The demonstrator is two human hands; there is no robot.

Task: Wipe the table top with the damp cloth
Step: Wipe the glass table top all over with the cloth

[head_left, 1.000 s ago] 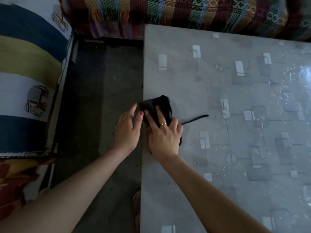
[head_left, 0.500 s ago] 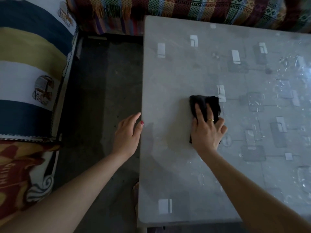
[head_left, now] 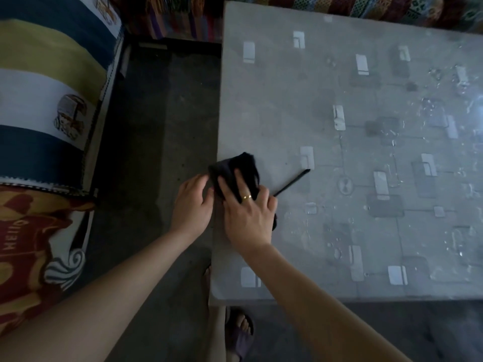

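Head view, right hand [head_left: 248, 215] flat, pressing black cloth [head_left: 236, 169] at table [head_left: 287, 100] left edge, left hand [head_left: 192, 202] cupped open beside.

The right hand [head_left: 248, 215] covers much of the black cloth [head_left: 236, 169], and the counter [head_left: 300, 105] runs off the picture's right edge.

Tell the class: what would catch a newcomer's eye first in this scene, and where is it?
The black cloth at the table's left edge, pressed flat under the right hand, whose ring finger wears a gold ring, with the left hand cupped just off the edge beside it. Next, the grey patterned table top, glistening with water droplets toward its right side.
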